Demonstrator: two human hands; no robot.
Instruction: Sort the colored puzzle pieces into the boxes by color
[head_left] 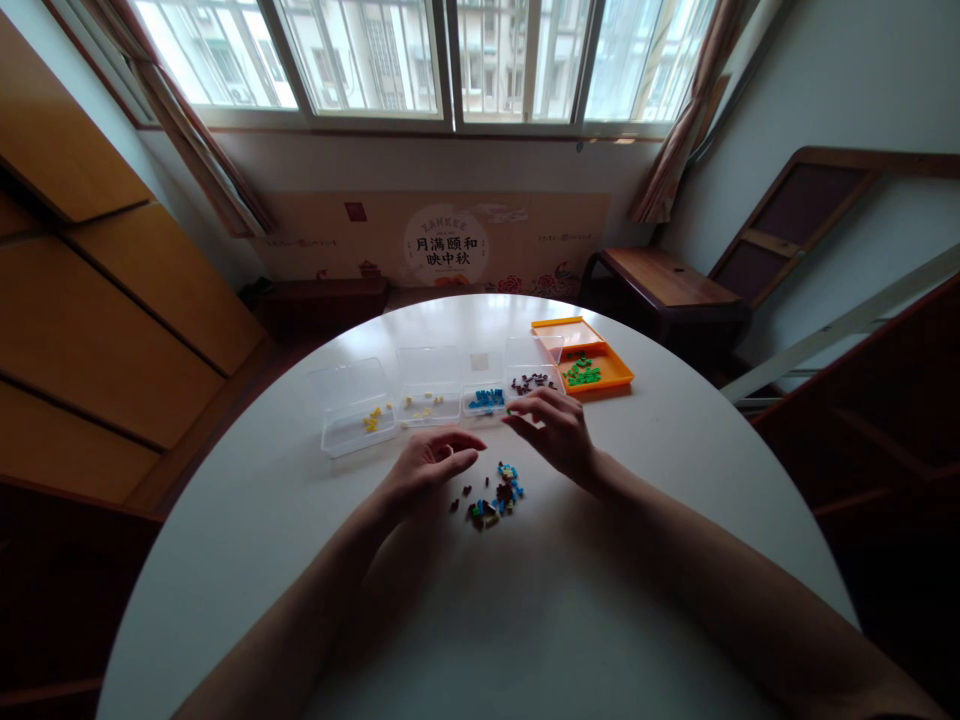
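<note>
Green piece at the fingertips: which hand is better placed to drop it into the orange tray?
Right. The right hand has the green piece at its fingertips and is nearer the orange tray; the left hand hovers farther left, apparently empty.

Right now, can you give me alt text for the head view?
Two bare hands hover over a small pile of mixed bricks on a round white table: left hand beside it, right hand holding a tiny green piece. Beyond sit clear boxes and an orange tray.
</note>
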